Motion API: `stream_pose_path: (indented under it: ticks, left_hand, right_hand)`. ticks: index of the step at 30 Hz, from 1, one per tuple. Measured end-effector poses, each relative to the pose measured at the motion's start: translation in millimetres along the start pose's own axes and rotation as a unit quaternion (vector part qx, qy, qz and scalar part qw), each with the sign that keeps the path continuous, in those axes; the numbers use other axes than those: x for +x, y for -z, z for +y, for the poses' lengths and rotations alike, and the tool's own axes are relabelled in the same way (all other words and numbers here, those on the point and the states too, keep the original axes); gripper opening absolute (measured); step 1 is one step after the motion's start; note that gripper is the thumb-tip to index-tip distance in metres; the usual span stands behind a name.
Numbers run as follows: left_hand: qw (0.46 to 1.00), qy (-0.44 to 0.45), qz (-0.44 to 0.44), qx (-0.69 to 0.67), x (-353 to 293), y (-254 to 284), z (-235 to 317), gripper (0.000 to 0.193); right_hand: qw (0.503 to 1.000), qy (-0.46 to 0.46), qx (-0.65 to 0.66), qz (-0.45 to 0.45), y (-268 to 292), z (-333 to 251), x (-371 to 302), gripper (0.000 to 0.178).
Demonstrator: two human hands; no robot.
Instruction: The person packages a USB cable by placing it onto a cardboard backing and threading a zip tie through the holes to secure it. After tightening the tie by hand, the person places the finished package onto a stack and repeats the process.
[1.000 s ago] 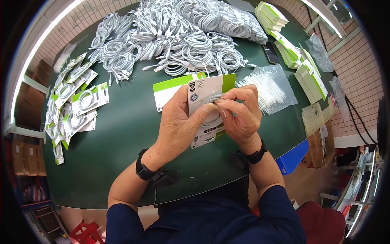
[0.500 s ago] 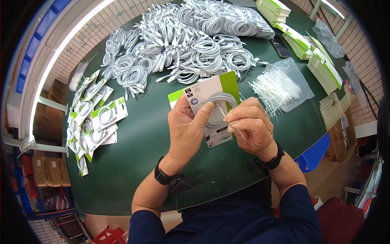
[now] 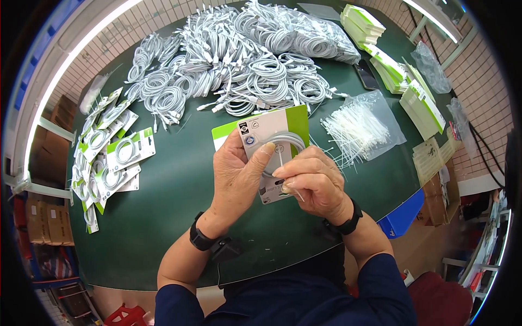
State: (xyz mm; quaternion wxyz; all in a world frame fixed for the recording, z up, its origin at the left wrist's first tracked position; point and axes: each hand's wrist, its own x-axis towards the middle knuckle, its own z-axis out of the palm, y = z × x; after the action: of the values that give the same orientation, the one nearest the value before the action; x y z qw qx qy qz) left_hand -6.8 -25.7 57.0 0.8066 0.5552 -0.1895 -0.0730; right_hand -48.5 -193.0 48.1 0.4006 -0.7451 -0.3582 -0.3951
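Observation:
In the middle of the view, my left hand point(image 3: 237, 175) is closed on a white-and-green packaging card point(image 3: 275, 120), thumb on its front. A coiled grey cable point(image 3: 292, 138) lies against the card's face. My right hand point(image 3: 316, 182) is closed in a pinch on a thin white cable tie point(image 3: 281, 156), which runs up over the card inside the coil. The tie's tail sticks out below the right fingers. Parts of the coil and the card's lower right are hidden behind that hand. Behind the card's upper left shows another green edge.
A heap of coiled grey cables point(image 3: 217, 68) covers the table's far side. Loose white cable ties point(image 3: 356, 130) lie on a clear bag to the right. Carded cables point(image 3: 124, 152) are piled at left. Stacks of cards point(image 3: 421, 108) and a phone point(image 3: 366, 77) are at far right.
The whole view has shifted slightly, with the table's contents farther left. My right hand has moved left and nearer me across the card, still pinching the tie. The left hand keeps its hold.

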Motion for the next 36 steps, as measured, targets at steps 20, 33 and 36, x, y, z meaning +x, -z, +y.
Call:
stream_pose_path:
  ticks: [20, 33, 36]
  left_hand:
    - [1.000, 0.007, -0.016, 0.010, 3, -1, -7, 0.034]
    - [0.995, 0.050, -0.049, 0.065, -5, -4, -21, 0.030]
    - [0.998, 0.043, -0.030, 0.045, -3, -5, -25, 0.026]
  right_hand:
    - [0.999, -0.038, -0.006, -0.002, -2, 2, -2, 0.026]
    - [0.990, -0.118, -0.050, 0.063, 11, 22, 1, 0.020]
    - [0.989, -0.102, -0.092, 0.050, 11, 26, 4, 0.019]
